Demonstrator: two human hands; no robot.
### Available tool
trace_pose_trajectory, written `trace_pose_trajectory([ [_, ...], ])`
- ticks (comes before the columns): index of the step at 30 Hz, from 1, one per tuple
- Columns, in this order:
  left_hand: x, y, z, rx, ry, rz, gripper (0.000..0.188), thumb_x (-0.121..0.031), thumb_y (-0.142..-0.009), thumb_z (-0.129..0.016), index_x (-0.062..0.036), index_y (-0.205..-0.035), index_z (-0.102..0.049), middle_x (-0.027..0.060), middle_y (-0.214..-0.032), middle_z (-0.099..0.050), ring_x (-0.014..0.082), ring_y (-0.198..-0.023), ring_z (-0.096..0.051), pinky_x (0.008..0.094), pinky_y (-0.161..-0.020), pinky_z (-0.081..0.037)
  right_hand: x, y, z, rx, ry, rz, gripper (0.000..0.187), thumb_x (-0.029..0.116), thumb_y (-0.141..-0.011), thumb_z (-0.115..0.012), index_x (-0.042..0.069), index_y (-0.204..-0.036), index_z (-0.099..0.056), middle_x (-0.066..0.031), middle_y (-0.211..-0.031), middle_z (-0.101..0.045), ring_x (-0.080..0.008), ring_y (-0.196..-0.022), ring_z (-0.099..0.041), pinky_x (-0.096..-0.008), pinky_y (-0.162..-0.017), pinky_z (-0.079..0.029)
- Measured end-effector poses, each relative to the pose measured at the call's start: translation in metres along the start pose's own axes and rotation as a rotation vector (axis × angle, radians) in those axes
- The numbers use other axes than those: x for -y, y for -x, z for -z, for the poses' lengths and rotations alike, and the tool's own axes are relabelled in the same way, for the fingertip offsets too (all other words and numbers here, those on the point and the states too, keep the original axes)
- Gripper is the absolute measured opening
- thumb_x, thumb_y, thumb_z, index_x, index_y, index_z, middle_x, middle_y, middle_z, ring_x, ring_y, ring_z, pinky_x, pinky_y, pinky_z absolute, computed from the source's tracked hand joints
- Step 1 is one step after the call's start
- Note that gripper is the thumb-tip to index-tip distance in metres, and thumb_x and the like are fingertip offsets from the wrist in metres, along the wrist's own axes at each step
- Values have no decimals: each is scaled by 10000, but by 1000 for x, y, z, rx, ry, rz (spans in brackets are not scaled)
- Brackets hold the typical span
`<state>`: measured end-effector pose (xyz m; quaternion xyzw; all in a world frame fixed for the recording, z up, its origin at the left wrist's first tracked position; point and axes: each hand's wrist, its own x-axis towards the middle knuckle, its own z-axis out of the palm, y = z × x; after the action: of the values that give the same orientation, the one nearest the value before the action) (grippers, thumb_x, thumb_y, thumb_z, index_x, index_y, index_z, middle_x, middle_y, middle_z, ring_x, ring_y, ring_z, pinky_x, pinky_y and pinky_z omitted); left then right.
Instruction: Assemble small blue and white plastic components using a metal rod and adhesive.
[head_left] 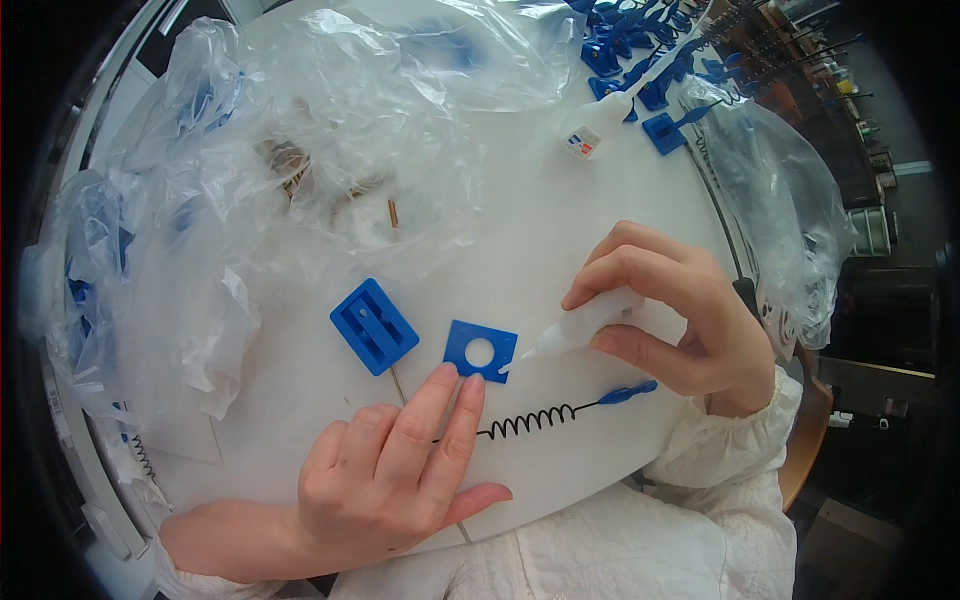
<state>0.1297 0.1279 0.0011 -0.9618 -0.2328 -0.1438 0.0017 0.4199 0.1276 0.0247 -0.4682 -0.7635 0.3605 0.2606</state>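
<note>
A flat blue square plate (458,340) with a round hole lies on the white table in front of me. The index and middle fingertips of my left hand (390,465) rest on its near edge, fingers stretched out. A white squeeze bottle with a pointed nozzle (580,324) is pinched in my right hand (695,310). Its tip points left, close to the plate's right edge, where a small white mark shows. Left of the plate is a blue slotted block (348,308). A black coiled cord (530,422) with a blue end piece (626,393) stretches between my hands; its left end is hidden behind my fingers.
Crumpled clear plastic bags (200,270) cover the left and far side. A copper-coloured rod (393,214) lies by them. Another white bottle (598,125) and a pile of blue parts with black coils (640,60) are far right. A clear bag (790,190) hangs at the right edge.
</note>
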Motion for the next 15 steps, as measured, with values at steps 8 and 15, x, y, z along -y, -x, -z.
trace_pose_trajectory([
  [8,0,0,0,5,1,7,686,-648,-837,-596,-49,-1148,-720,111,-1145,-642,182,-680,-535,260,-571,-460,2,0,-2,-3,5,-11,254,-22,-774,-683,7,-1025,-662,-103,-961,-632,-210,-839,-640,-278,-719,-502],
  [15,0,0,0,5,4,8,688,-647,-840,-593,-48,-1153,-718,109,-1148,-642,182,-681,-534,261,-566,-458,2,1,-2,-6,5,-23,270,-45,-762,-678,8,-1026,-664,-107,-969,-629,-213,-846,-643,-277,-720,-505],
])
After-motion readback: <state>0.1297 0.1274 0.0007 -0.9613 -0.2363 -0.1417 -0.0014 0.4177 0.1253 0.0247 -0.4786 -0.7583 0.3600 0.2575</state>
